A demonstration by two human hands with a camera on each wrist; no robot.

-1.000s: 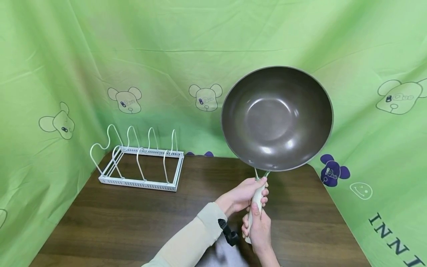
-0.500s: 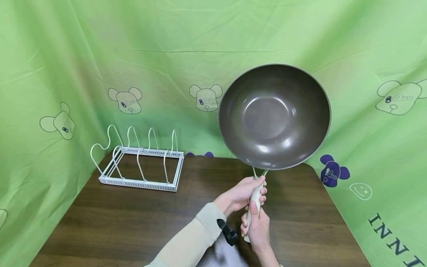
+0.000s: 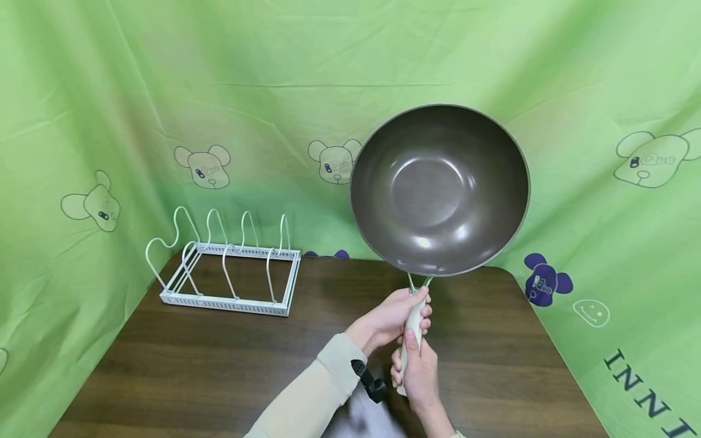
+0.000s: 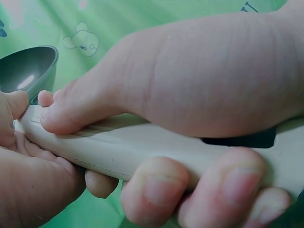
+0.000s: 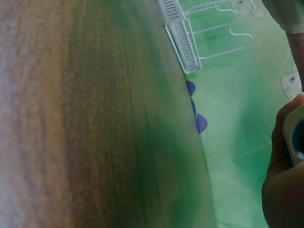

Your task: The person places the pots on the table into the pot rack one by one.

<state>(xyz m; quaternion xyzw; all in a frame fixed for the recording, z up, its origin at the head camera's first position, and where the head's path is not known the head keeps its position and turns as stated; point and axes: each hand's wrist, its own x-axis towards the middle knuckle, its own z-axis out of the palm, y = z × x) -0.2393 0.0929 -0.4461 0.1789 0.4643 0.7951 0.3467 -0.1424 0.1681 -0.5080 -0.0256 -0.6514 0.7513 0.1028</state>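
Note:
A dark wok (image 3: 440, 188) with a pale handle (image 3: 414, 321) is held up over the far right part of the table, its inner side facing the head camera. My left hand (image 3: 390, 317) grips the handle close to the pan. Below it, my right hand (image 3: 420, 372) wraps round the handle's lower end, thumb lying along the top. Curled fingers round the cream handle (image 4: 109, 147) fill the left wrist view, with the wok's rim (image 4: 54, 61) behind. At the right wrist view's edge, the handle's hollow end (image 5: 289, 130) sits in a partly cut-off hand.
On the table (image 3: 219, 365), at the back left, stands a white wire rack (image 3: 224, 302) with several upright loops. Green printed cloth (image 3: 263, 55) hangs behind and on both sides. A black strap device (image 3: 369, 382) is on the left wrist.
The wok and both hands have drifted slightly left and a little upward. Both hands keep their grip on the handle, and the rack stays in place.

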